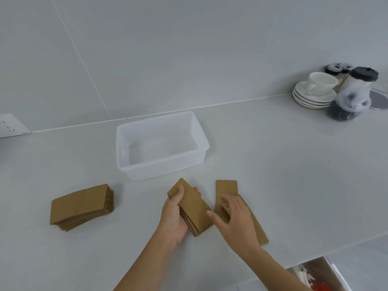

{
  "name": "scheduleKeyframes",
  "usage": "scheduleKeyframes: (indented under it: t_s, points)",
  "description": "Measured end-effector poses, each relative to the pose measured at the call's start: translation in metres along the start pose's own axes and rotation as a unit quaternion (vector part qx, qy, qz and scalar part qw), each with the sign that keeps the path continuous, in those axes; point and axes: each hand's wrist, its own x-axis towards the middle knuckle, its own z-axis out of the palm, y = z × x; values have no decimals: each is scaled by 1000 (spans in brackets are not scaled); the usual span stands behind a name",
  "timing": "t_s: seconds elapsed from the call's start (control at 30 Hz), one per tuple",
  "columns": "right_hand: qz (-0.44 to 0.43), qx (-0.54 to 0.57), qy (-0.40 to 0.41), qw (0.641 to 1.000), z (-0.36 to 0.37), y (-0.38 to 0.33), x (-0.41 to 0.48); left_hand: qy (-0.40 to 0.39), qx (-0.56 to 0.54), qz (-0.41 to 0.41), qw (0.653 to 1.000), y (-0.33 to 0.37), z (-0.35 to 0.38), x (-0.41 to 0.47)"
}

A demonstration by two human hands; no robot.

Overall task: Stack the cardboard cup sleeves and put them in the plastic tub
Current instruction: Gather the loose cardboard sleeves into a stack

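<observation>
- Brown cardboard, head view: my left hand (175, 215) clamps a small bundle of sleeves (192, 208), thumb on top, fingers beneath, its long axis running from the tub toward me.
- My right hand (233, 217) lies spread, pinching nothing, on two loose sleeves (226, 189) just right of the bundle; it is the nearer hand to them.
- The plastic tub (201, 135) stands empty just beyond, rim clear.
- A finished stack (80, 206) waits well to the left.
- I judge the counter (283, 164) around gives open room.
</observation>
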Motion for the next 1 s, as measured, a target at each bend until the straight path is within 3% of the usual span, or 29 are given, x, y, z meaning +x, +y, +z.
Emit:
scheduleKeyframes:
  t_s: [0.17, 0.33, 0.53, 0.8, 1.0]
  points:
    - [38, -137, 1, 990, -13, 28, -5, 8, 24, -22, 999, -13, 11, 2]
    - [100, -146, -6, 984, -19, 41, -11, 10, 18, -25, 999, -23, 12, 4]
    - [103, -142, -7, 985, -19, 45, -16, 18, 6, -26, 999, -31, 14, -1]
    - [109, -9, 2, 994, -22, 27, -7, 27, 36, -19, 999, -29, 18, -15]
    - [46, 94, -16, 994, -19, -11, -3, -52, 64, 18, 996, -30, 13, -20]
